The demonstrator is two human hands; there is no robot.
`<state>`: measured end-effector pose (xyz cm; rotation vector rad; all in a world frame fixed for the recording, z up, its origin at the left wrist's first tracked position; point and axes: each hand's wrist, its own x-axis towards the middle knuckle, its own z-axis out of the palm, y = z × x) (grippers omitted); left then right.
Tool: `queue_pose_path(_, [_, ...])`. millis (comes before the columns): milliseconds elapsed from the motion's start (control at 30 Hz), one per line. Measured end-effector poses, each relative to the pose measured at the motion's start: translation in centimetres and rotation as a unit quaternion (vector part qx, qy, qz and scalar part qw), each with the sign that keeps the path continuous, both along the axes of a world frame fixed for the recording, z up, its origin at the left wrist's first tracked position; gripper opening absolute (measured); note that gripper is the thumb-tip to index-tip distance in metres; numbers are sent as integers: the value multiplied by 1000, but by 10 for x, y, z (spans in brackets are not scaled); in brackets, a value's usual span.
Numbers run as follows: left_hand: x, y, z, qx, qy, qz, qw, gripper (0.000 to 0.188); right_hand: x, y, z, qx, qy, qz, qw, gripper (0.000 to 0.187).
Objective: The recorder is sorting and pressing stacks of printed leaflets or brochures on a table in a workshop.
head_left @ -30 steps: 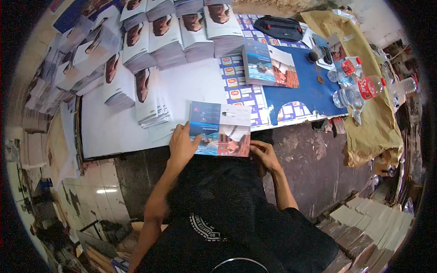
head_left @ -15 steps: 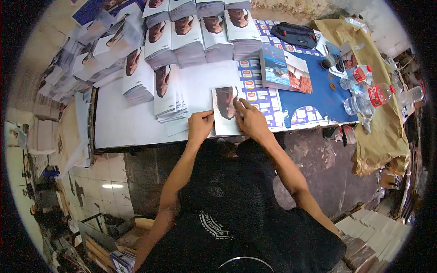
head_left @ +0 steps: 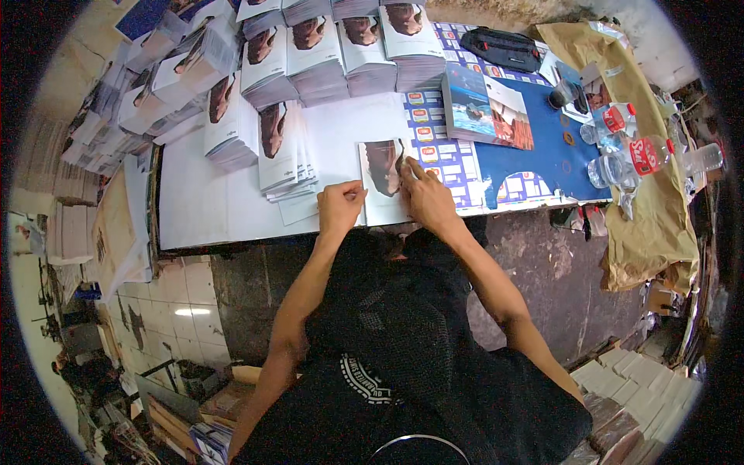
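Observation:
A white booklet (head_left: 380,205) with a brown picture on its cover lies near the front edge of the table. At its left edge is my left hand (head_left: 339,208), thumb and fingertips drawn together; whether anything is pinched between them cannot be made out. My right hand (head_left: 428,195) rests over the booklet's right side, its fingers spread and bent slightly, fingertips touching the cover. Left of my hands, a loose, fanned pile of matching booklets (head_left: 277,143) sits on the white surface.
Tall booklet stacks (head_left: 314,58) line the back, with more stacks (head_left: 182,74) heaped at the left. To the right are a thick picture-covered block (head_left: 488,108), a black pouch (head_left: 502,53), plastic bottles (head_left: 649,155) and brown paper (head_left: 651,240) draped over the table's end.
The view has shifted slightly. My left fingertips draw closer together beside the booklet, and my right hand stays on its right side. The booklet remains in about the same place.

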<state>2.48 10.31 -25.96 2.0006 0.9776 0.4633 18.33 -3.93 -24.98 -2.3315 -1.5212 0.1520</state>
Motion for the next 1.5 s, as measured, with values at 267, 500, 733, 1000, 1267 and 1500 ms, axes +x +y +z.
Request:
queue_pose_path(267, [13, 0, 5, 8, 33, -12, 999, 32, -2, 12, -6, 22, 33, -36, 999, 48])
queue_pose_path(500, [12, -2, -5, -9, 9, -1, 1000, 37, 2, 17, -10, 7, 37, -31, 999, 49])
queue_pose_path(733, [12, 4, -11, 311, -57, -195, 929, 47, 3, 14, -8, 22, 35, -25, 999, 51])
queue_pose_path(1000, [7, 3, -22, 325, 19, -234, 916, 43, 19, 10, 14, 236, 83, -90, 964, 38])
queue_pose_path(1267, [5, 4, -22, 314, 28, -226, 922, 41, 29, -26, 4, 333, 298, -115, 887, 53])
queue_pose_path(1500, [3, 1, -22, 320, 26, -229, 919, 43, 7, -21, -10, 225, 52, -19, 973, 60])
